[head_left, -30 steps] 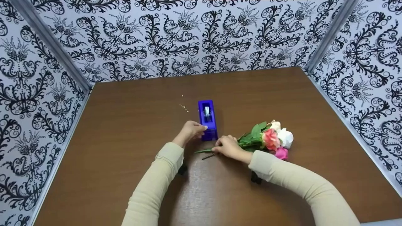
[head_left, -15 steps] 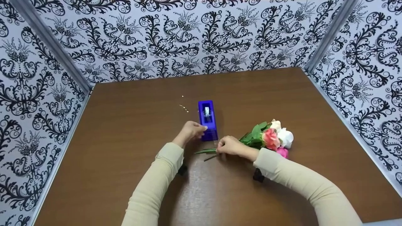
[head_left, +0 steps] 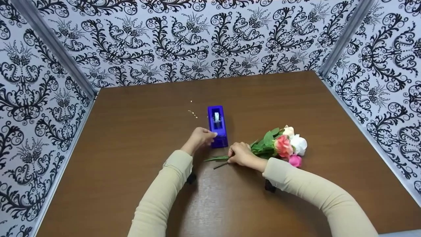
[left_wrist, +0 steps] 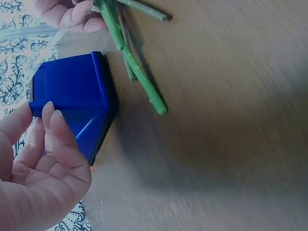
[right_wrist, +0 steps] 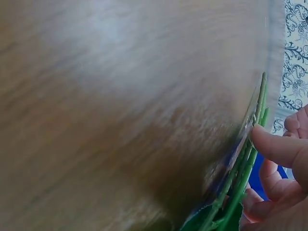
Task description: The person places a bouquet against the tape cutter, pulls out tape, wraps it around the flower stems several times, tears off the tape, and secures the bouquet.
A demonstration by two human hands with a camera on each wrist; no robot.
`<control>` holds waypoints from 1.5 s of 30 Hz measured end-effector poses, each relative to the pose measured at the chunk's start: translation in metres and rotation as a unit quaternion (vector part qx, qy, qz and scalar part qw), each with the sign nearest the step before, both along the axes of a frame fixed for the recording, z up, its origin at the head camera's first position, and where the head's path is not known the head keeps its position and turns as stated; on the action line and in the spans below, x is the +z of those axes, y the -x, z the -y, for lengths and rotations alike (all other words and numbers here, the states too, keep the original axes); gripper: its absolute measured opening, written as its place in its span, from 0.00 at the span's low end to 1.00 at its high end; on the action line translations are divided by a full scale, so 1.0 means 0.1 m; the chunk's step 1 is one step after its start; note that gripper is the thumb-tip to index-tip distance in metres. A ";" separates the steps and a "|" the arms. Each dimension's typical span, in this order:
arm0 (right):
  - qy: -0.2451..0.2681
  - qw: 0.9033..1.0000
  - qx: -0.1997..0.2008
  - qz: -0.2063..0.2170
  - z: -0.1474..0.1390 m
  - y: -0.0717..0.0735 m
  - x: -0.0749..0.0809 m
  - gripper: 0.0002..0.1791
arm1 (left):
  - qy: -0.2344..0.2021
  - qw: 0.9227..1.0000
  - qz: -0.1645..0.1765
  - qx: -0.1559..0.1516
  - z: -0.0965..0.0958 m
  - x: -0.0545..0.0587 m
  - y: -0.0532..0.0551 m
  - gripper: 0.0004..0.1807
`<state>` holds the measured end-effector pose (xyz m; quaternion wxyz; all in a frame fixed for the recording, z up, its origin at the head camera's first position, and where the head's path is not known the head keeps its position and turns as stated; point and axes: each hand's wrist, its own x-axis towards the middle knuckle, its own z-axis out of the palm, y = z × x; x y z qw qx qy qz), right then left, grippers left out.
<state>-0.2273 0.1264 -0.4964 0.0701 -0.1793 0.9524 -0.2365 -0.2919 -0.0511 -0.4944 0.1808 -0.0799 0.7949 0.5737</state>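
Blue plastic tape dispenser [head_left: 217, 128] sits mid-table, long axis roughly 12 to 6, white-cored roll [head_left: 216, 117] in its well. Clock centre below = dispenser, 12 = away from the person.

Left hand [head_left: 200, 136] at 8 o'clock: finger and thumb tips nearly together, pinching the dispenser's edge near its 6 o'clock end; other fingers curled in.

Right hand [head_left: 241, 154] between 4 and 5: thumb laid over the green stems [right_wrist: 243, 166], fingers bent on the far side, so the gap is closed down on the bouquet [head_left: 268, 144].

Bouquet lies flat, heads between 3 and 4, stem ends running past the hand to 6, just short of the dispenser and apart from it. One dark stem [head_left: 221, 165] splays toward 7. Heads: coral rose [head_left: 284, 146], with white rose [head_left: 298, 144] at its 3, cream rose [head_left: 288, 131] at its 1, pink rose [head_left: 295, 160] at its 5.

Clear strip [left_wrist: 53, 42] spans from dispenser edge toward the right hand in the left wrist view. Can't tell if fingers have its end.

Rest: gold flecks [head_left: 192, 113] at 10, brown wood table [head_left: 131, 131], black-on-white scroll wall [head_left: 184, 39] at 12.
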 end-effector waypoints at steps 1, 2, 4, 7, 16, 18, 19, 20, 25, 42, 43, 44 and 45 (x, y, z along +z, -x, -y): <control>-0.002 1.000 -0.004 0.001 0.00 0.00 -0.01 0.11 | 0.015 1.000 0.013 0.009 -0.02 0.10 -0.06 0.13; -0.004 1.000 -0.007 0.001 0.01 0.00 -0.01 0.11 | 0.014 1.000 0.010 0.011 -0.03 0.13 -0.09 0.12; -0.009 1.000 -0.010 -0.001 0.01 -0.01 -0.03 0.13 | 0.008 1.000 0.002 0.011 -0.03 0.19 -0.15 0.12; -0.015 1.000 -0.008 -0.008 0.01 -0.02 -0.05 0.15 | 0.033 0.999 -0.029 -0.012 0.00 0.21 -0.22 0.14; 0.006 1.000 -0.007 -0.020 -0.01 -0.03 -0.10 0.16 | 0.190 0.953 -0.121 -0.201 0.01 0.09 -0.45 0.16; 0.012 1.000 -0.007 -0.022 -0.01 -0.04 -0.10 0.16 | 0.265 0.912 -0.186 -0.252 -0.06 0.07 -0.51 0.15; 0.015 1.000 -0.006 -0.024 -0.01 -0.04 -0.10 0.16 | 0.292 0.892 -0.216 -0.268 -0.10 0.05 -0.54 0.14; 0.018 0.999 -0.006 -0.026 -0.01 -0.04 -0.10 0.16 | 0.315 0.875 -0.238 -0.279 -0.13 0.04 -0.56 0.14; 0.033 0.999 -0.001 -0.028 -0.01 -0.05 -0.11 0.16 | 0.394 0.826 -0.268 -0.301 -0.21 -0.02 -0.64 0.13; -0.037 0.991 0.067 -0.107 -0.04 -0.07 -0.10 0.13 | 0.415 0.774 -0.264 -0.399 -0.21 -0.06 -0.62 0.12; -0.050 0.989 0.070 -0.122 -0.04 -0.07 -0.10 0.13 | 0.399 0.785 -0.254 -0.400 -0.20 -0.06 -0.61 0.12; -0.061 0.986 0.074 -0.137 -0.05 -0.07 -0.11 0.14 | 0.378 0.796 -0.249 -0.401 -0.20 -0.07 -0.61 0.11; -0.072 0.982 0.079 -0.153 -0.06 -0.07 -0.11 0.14 | 0.358 0.805 -0.243 -0.405 -0.20 -0.07 -0.60 0.10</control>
